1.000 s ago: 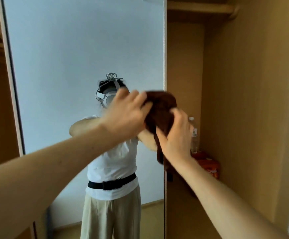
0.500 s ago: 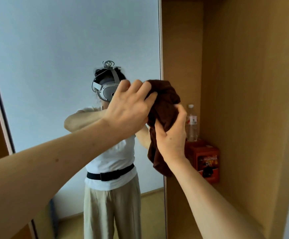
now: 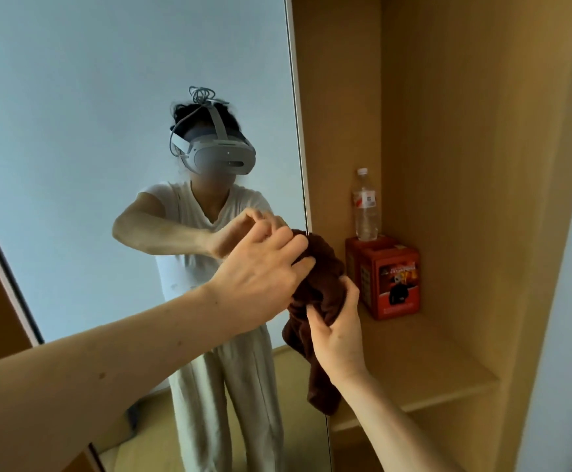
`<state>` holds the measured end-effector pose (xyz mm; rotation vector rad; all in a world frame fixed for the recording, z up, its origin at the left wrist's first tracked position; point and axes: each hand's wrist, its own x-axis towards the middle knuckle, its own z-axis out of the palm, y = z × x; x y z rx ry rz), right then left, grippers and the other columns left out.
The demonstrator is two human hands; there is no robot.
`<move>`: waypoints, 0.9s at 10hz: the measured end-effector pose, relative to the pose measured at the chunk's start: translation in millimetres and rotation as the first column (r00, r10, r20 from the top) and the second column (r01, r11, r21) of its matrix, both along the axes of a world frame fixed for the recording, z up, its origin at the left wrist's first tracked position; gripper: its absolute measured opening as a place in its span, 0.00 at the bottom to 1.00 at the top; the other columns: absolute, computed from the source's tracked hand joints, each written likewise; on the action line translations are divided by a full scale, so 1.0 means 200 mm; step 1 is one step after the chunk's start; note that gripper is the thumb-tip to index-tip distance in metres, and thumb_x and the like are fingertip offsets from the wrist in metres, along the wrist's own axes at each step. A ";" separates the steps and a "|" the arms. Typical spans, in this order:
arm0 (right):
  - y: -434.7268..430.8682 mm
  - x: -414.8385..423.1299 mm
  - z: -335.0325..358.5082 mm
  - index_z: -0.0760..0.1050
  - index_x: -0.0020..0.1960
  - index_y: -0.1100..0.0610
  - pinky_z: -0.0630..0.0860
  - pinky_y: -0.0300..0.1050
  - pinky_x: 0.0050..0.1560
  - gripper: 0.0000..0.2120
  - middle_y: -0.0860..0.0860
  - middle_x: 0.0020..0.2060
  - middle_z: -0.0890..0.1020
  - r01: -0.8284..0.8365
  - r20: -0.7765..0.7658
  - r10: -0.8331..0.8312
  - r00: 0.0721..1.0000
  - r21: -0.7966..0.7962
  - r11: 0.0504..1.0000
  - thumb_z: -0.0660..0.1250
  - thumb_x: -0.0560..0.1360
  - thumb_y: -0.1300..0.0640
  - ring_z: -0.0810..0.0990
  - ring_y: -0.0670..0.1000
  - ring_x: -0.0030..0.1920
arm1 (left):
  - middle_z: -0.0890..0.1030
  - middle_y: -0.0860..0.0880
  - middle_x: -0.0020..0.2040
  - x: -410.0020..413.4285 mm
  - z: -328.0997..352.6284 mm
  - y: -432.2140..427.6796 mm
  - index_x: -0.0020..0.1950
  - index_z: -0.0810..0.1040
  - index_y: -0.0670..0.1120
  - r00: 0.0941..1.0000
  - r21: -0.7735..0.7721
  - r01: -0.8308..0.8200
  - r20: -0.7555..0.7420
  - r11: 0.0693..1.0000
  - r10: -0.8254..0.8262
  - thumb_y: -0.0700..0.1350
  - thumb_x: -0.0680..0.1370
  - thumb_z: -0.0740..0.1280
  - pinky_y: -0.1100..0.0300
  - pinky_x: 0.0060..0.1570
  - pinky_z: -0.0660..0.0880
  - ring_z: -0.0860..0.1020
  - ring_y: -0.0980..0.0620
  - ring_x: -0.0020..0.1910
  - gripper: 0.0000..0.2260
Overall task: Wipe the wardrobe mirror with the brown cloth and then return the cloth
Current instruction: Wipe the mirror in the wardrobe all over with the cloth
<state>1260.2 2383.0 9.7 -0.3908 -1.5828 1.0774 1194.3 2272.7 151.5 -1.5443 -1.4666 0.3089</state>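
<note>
Seemingly mid-task: the cloth (image 3: 323, 284) hangs bunched at the mirror's (image 3: 107, 97) right edge, right grip (image 3: 341, 335) pinching its middle, left grip (image 3: 264, 277) curled over its top. Whether wiping is finished I cannot tell; returning it certainly remains.

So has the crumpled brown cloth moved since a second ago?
Yes, the brown cloth dropped: its top was higher than the clear plastic bottle, now it is level with the red printed box.
</note>
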 end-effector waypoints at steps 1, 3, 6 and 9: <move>0.01 0.06 0.02 0.67 0.63 0.46 0.72 0.34 0.59 0.23 0.48 0.59 0.74 -0.053 0.017 0.054 0.998 -0.046 0.998 0.71 0.72 0.59 0.73 0.37 0.58 | 0.74 0.47 0.58 0.03 0.02 0.04 0.68 0.71 0.48 1.000 -0.065 0.011 0.029 0.998 -0.009 0.55 0.71 0.67 0.49 0.57 0.68 0.72 0.46 0.55 0.27; 0.01 0.06 0.20 0.75 0.55 0.47 0.76 0.36 0.52 0.14 0.47 0.50 0.80 -0.039 -0.090 0.034 0.995 -0.055 0.998 0.71 0.71 0.59 0.78 0.41 0.52 | 0.61 0.44 0.73 0.01 0.11 0.16 0.76 0.54 0.46 0.999 -0.087 -0.026 -0.028 0.996 0.023 0.54 0.75 0.60 0.48 0.70 0.57 0.59 0.43 0.72 0.32; -0.09 0.04 -0.34 0.73 0.62 0.50 0.73 0.34 0.57 0.18 0.45 0.54 0.79 0.089 0.067 -0.075 0.995 -0.237 0.967 0.70 0.73 0.55 0.77 0.43 0.56 | 0.36 0.42 0.76 -0.29 -0.08 0.18 0.75 0.36 0.42 0.958 -0.097 -0.072 -0.285 0.993 0.042 0.67 0.73 0.38 0.41 0.73 0.38 0.36 0.38 0.75 0.40; -0.14 0.06 -0.55 0.76 0.51 0.46 0.74 0.27 0.41 0.12 0.42 0.43 0.81 0.159 0.169 -0.108 0.980 -0.325 0.932 0.73 0.71 0.58 0.80 0.40 0.46 | 0.57 0.42 0.77 -0.17 -0.33 0.13 0.75 0.61 0.42 0.986 -0.226 0.125 -0.084 0.966 -0.147 0.49 0.78 0.54 0.44 0.74 0.44 0.52 0.42 0.76 0.26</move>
